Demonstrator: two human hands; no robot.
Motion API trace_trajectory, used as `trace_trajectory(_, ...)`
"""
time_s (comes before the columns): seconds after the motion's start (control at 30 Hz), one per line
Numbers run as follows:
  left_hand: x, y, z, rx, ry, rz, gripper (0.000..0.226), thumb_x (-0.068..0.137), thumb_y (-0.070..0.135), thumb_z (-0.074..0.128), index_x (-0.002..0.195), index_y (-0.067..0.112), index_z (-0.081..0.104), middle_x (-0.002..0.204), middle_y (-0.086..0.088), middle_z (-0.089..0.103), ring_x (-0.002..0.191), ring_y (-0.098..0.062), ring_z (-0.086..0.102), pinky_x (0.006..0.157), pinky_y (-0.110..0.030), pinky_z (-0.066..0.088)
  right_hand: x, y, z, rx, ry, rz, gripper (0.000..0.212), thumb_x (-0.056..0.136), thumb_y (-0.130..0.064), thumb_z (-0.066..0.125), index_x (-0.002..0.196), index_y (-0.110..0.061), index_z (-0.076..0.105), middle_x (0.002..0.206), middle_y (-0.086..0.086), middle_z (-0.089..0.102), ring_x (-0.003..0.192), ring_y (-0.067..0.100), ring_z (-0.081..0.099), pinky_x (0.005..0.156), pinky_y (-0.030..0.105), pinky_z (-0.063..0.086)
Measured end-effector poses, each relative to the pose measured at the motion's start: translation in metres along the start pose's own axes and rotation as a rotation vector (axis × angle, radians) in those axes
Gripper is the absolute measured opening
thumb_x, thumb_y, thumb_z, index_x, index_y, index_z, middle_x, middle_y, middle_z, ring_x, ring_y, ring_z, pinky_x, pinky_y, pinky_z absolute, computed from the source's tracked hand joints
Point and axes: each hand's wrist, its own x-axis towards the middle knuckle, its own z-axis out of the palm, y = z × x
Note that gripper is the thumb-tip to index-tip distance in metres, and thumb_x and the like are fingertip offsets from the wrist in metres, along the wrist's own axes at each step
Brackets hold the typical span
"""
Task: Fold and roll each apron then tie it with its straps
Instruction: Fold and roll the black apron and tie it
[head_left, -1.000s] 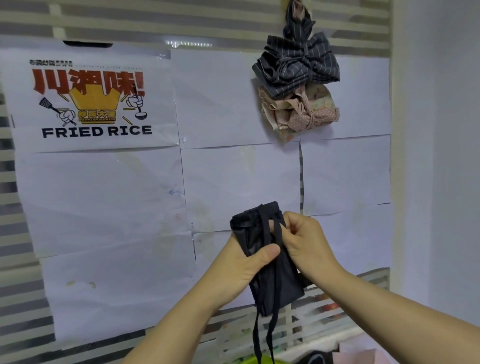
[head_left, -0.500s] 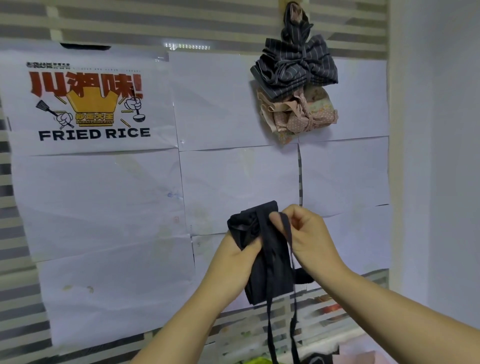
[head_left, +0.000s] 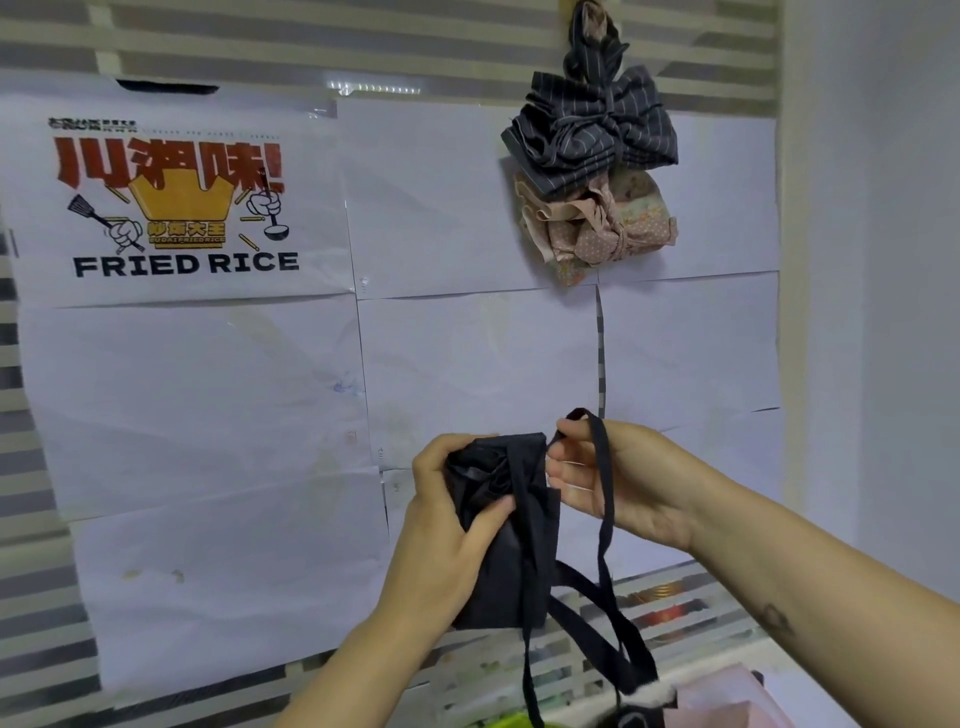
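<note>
From my remote seat, I see the black apron (head_left: 498, 577) rolled into a short upright bundle, held up in the air in front of the papered wall, low and just right of centre in the head view. The left hand (head_left: 441, 551) grips it from the left side: the thumb lies across the front of the roll and the fingers curl round its top and back. One black strap (head_left: 522, 483) runs down the front of the roll from its top edge and hangs free below it.

The right hand (head_left: 641, 480) is just beside the roll, on its right, at the height of its upper end. Its thumb and forefinger pinch a second strap (head_left: 607, 499), which arches up over the fingers, drops across the open palm and trails down toward the bottom of the frame. The other fingers look loosely spread near the roll's edge; I cannot tell whether they touch it.

Higher up, well apart from the hands, two tied bundles hang against the wall: a dark striped apron (head_left: 592, 135) and, touching it from below, a pink patterned apron (head_left: 597, 228). To the left, among white paper sheets (head_left: 467, 364), is a poster (head_left: 176, 202) reading FRIED RICE. A pink object (head_left: 727, 696) sits at the bottom right.
</note>
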Motion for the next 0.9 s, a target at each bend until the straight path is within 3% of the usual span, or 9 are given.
trace_trajectory(0.1,0.001,-0.005,0.003,-0.011,0.034,0.019,0.055,0.086,-0.001,0.064,0.109,0.035,0.030,0.123,0.020,0.049,0.107,0.010,0.054,0.085,-0.005,0.041,-0.002,0.001,0.002,0.081,0.023,0.037,0.020,0.092,-0.013,0.056,0.075,-0.005,0.062,0.070,0.011,0.066,0.061,0.019,0.068,0.051,0.026,0.055)
trace_trajectory(0.23,0.003,-0.005,0.004,-0.075,0.052,-0.008,0.059,0.085,0.005,0.067,0.107,0.045,0.030,0.124,0.022,0.054,0.111,0.004,0.057,0.090,-0.014,0.046,-0.002,-0.001,0.002,0.073,0.018,0.040,0.020,0.094,-0.013,0.054,0.081,0.000,0.063,0.068,0.011,0.066,0.059,0.018,0.068,0.050,0.025,0.055)
trace_trajectory(0.33,0.005,-0.003,0.004,-0.103,0.048,-0.041,0.054,0.084,0.005,0.069,0.105,0.039,0.032,0.125,0.027,0.055,0.111,0.004,0.057,0.091,-0.016,0.047,-0.001,-0.003,0.000,0.029,-0.001,0.017,0.019,0.095,-0.013,0.053,0.091,0.003,0.062,0.072,0.012,0.068,0.052,0.014,0.061,0.050,0.022,0.054)
trace_trajectory(0.47,0.005,-0.001,0.005,-0.082,0.038,-0.060,0.050,0.083,0.010,0.071,0.104,0.038,0.035,0.126,0.033,0.053,0.109,0.008,0.057,0.091,-0.024,0.050,-0.005,-0.006,0.002,-0.253,-0.043,-0.141,0.016,0.095,-0.016,0.054,0.083,-0.007,0.059,0.082,0.010,0.069,0.056,0.014,0.052,0.059,0.024,0.047)
trace_trajectory(0.53,0.005,0.002,0.008,-0.067,0.031,-0.062,0.045,0.083,0.014,0.072,0.103,0.037,0.038,0.125,0.037,0.051,0.105,0.012,0.057,0.085,-0.017,0.049,-0.009,-0.008,0.006,-0.494,-0.083,-0.209,0.017,0.096,-0.018,0.052,0.082,-0.009,0.056,0.081,0.005,0.070,0.060,0.012,0.053,0.065,0.026,0.044)
trace_trajectory(0.63,0.005,0.005,0.010,-0.056,0.038,-0.087,0.037,0.084,0.022,0.072,0.101,0.034,0.041,0.120,0.042,0.050,0.097,0.016,0.057,0.074,-0.007,0.044,-0.013,-0.010,0.012,-0.751,-0.095,-0.284,0.016,0.093,-0.020,0.050,0.080,-0.012,0.052,0.069,0.002,0.057,0.060,0.010,0.044,0.068,0.027,0.037)
trace_trajectory(0.73,0.005,0.004,0.012,0.000,0.002,-0.116,0.042,0.087,0.009,0.067,0.101,0.041,0.044,0.112,0.033,0.059,0.091,0.014,0.058,0.068,-0.007,0.044,-0.014,-0.010,0.014,-0.724,-0.164,-0.302,0.012,0.089,-0.023,0.053,0.080,-0.017,0.049,0.072,0.002,0.055,0.066,0.011,0.041,0.068,0.023,0.035)
trace_trajectory(0.8,0.006,0.005,0.016,0.045,-0.042,-0.157,0.039,0.089,0.012,0.064,0.096,0.045,0.047,0.097,0.025,0.065,0.086,0.009,0.060,0.065,-0.007,0.044,-0.017,-0.010,0.017,-0.721,-0.235,-0.312,0.012,0.094,-0.017,0.052,0.084,-0.016,0.047,0.072,-0.002,0.064,0.068,0.010,0.053,0.070,0.020,0.040)
trace_trajectory(0.9,0.007,0.009,0.024,0.052,-0.111,-0.227,0.015,0.087,0.028,0.066,0.087,0.041,0.059,0.084,0.012,0.069,0.080,-0.004,0.065,0.066,-0.016,0.050,-0.014,-0.010,0.024,-0.778,-0.319,-0.358,0.007,0.095,-0.007,0.050,0.090,-0.012,0.049,0.088,0.005,0.074,0.095,0.016,0.069,0.087,0.032,0.050)
